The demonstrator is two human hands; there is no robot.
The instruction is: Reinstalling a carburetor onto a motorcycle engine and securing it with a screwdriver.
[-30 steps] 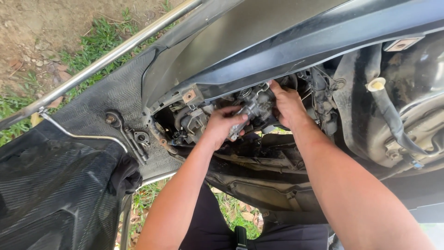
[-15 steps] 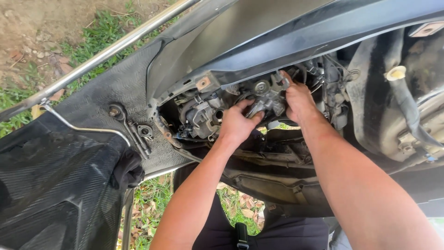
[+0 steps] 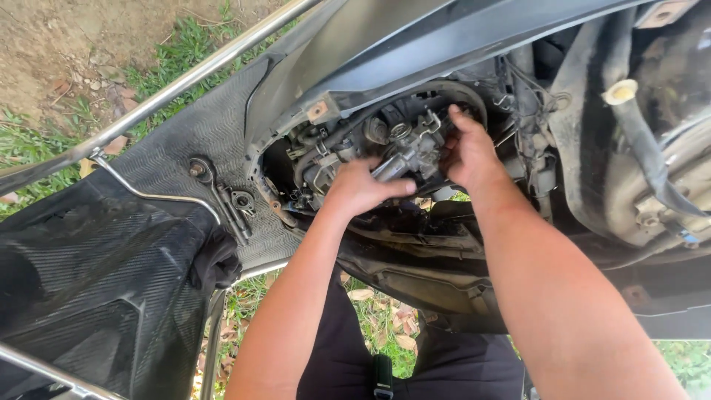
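Inside the opened body of a scooter sits a grey metal carburetor (image 3: pixel 406 154) among hoses and wires. My left hand (image 3: pixel 361 187) grips its lower left side, fingers curled under it. On the carburetor's right side rests my right hand (image 3: pixel 468 152), fingers wrapped over its top edge. Both forearms reach up into the engine bay (image 3: pixel 311 148) from below the frame.
A spanner (image 3: pixel 222 196) and small metal parts lie on the black textured footboard (image 3: pixel 185 141) to the left. A chrome rail (image 3: pixel 178 85) runs diagonally above. A black hose with a pale cap (image 3: pixel 626 104) stands at right. Grass and dry leaves show below.
The view has shifted, so the engine bay sits further right and higher. Both hands stay on the carburetor, with the right hand now higher on it.
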